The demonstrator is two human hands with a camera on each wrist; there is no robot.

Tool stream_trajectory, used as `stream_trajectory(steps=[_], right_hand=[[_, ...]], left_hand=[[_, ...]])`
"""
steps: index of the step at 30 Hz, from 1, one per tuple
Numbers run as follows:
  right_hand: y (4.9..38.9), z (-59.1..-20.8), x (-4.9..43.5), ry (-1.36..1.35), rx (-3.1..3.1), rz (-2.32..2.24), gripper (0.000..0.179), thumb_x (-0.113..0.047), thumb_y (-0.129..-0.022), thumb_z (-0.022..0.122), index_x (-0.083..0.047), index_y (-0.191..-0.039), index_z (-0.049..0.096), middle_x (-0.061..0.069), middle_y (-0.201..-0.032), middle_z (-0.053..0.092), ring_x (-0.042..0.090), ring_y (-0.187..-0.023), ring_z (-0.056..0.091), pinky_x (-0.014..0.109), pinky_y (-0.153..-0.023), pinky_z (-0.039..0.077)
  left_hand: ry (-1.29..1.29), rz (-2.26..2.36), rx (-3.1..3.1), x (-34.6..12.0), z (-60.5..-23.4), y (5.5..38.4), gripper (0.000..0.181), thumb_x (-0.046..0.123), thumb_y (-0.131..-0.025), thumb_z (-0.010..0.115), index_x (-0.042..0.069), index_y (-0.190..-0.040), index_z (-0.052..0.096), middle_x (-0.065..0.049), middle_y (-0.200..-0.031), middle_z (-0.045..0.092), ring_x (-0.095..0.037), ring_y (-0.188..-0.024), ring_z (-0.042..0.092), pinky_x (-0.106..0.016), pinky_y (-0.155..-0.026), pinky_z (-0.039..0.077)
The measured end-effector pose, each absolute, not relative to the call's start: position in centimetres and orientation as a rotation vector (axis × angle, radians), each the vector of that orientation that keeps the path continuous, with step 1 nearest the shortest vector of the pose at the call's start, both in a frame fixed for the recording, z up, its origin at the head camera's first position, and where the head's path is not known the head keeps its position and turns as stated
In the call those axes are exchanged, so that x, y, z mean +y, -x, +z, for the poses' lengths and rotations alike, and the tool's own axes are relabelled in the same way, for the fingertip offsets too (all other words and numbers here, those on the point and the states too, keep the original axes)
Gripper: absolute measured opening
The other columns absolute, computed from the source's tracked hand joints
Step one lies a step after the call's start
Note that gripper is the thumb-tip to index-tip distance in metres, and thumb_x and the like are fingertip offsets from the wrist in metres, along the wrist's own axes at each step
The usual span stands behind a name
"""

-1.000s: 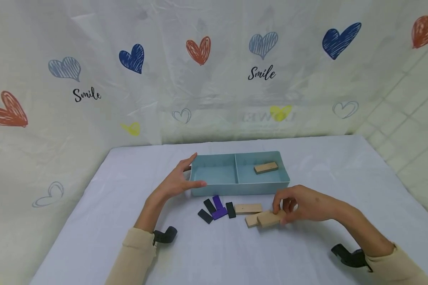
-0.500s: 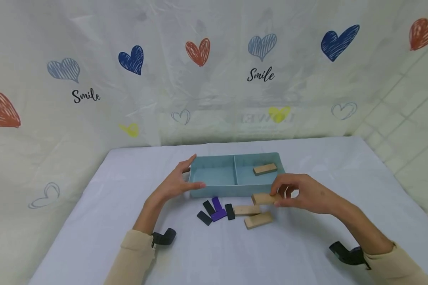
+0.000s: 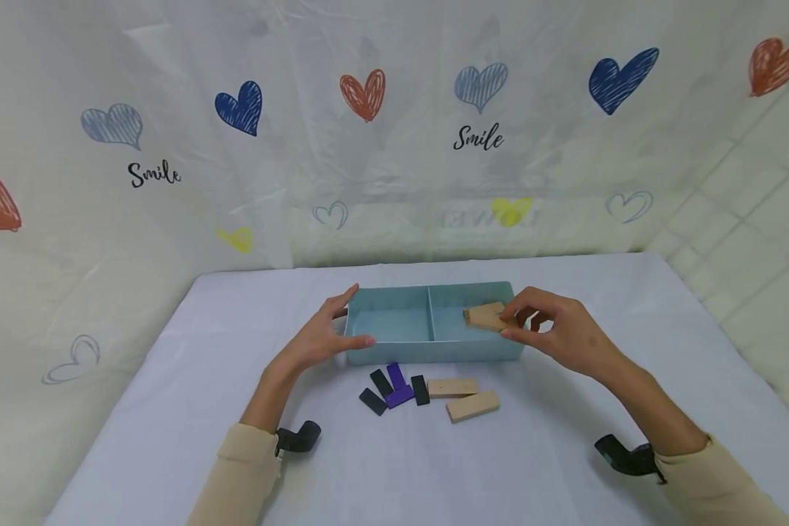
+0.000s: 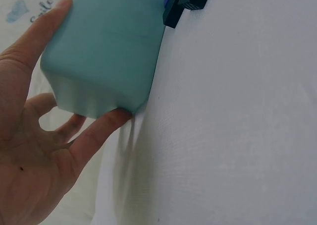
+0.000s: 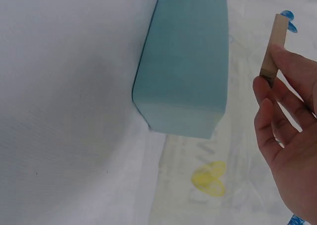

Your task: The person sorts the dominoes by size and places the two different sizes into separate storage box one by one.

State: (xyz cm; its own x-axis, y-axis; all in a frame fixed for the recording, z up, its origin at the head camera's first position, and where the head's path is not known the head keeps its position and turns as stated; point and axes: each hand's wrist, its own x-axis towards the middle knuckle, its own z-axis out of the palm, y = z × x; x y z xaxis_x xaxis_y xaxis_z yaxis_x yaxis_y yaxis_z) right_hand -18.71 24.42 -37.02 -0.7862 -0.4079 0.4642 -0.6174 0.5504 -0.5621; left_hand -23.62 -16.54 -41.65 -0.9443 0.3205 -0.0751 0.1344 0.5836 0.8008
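Observation:
A light blue two-compartment box (image 3: 435, 352) stands on the table. My left hand (image 3: 324, 336) grips its left end, thumb over the front rim; in the left wrist view several fingers touch the end wall (image 4: 94, 93). My right hand (image 3: 559, 325) pinches a plain wooden block (image 5: 274, 49) between thumb and fingers, over the right compartment. That block partly covers another wooden block (image 3: 493, 307) lying inside. In front of the box lie two wooden blocks (image 3: 473, 406), two purple blocks (image 3: 399, 397) and three black blocks (image 3: 372, 401).
A white cloth (image 3: 434, 467) covers the table. Behind it hangs a pale sheet (image 3: 401, 168) printed with hearts. A divider (image 3: 430, 314) splits the box into left and right compartments. Each wrist wears a black camera mount (image 3: 299, 437).
My right hand has lifted a wooden block off the pile in front and carried it up and away from me, over the right compartment. The left hand stays at the box's end.

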Motion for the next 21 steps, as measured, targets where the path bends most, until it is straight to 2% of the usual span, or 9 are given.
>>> stream_trajectory(steps=[7, 13, 21], right_hand=[[19.7, -37.3, 24.7, -0.802, -2.461, 1.023, 0.032, -0.002, -0.08, 0.088, -0.021, -0.101, 0.074, -0.009, -0.096, 0.072, 0.002, -0.083, 0.065, 0.016, -0.07, 0.053], [20.5, -38.0, 24.5, -0.784, -2.479, 1.015, 0.029, -0.004, -0.082, 0.087, -0.02, -0.101, 0.074, -0.008, -0.097, 0.072, 0.001, -0.085, 0.064, 0.016, -0.071, 0.052], [21.1, -38.2, 24.9, -0.765, -2.489, 0.924, 0.028, -0.005, -0.081, 0.088, -0.02, -0.099, 0.074, -0.009, -0.096, 0.074, 0.007, -0.087, 0.065, 0.024, -0.072, 0.054]], left_hand=[[-0.365, 1.278, 2.598, -16.4, -41.7, 23.7, 0.112, 0.057, -0.078, 0.087, 0.046, -0.165, 0.018, -0.003, -0.173, 0.021, -0.031, -0.158, 0.032, -0.065, -0.121, 0.034], [-0.364, 1.26, 2.619, -16.9, -41.6, 23.7, 0.112, 0.056, -0.078, 0.087, 0.043, -0.166, 0.018, -0.004, -0.172, 0.022, -0.032, -0.157, 0.034, -0.065, -0.121, 0.034], [-0.388, 1.288, 2.596, -16.6, -41.8, 23.8, 0.112, 0.055, -0.079, 0.087, 0.041, -0.166, 0.018, -0.004, -0.173, 0.021, -0.033, -0.157, 0.033, -0.066, -0.121, 0.033]])
